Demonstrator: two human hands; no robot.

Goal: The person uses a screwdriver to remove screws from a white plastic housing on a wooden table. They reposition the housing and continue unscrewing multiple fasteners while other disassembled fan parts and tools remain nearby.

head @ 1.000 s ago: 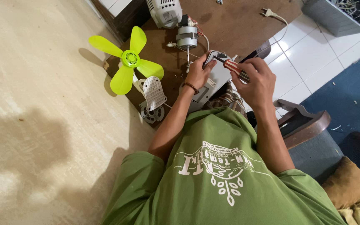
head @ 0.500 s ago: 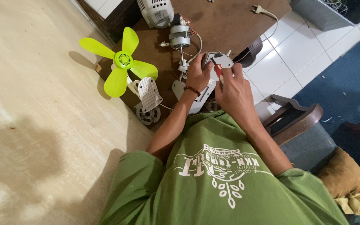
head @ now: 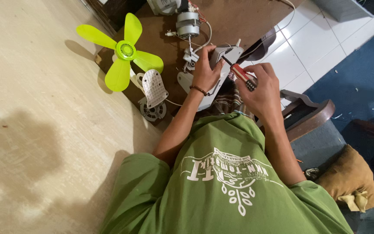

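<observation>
Left hand clamps the grey plastic housing at the near edge of the brown table, while the right hand grips a red-handled screwdriver, tip at the housing. It looks light, rigid, rather brittle: hold it by its sides

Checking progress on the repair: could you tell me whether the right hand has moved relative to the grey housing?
Yes. The right hand with the screwdriver has drawn back off the grey housing.

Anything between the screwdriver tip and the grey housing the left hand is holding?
Nothing visible. The right hand holds the red-handled screwdriver with its tip at the grey housing, which the left hand grips from the side.
</observation>
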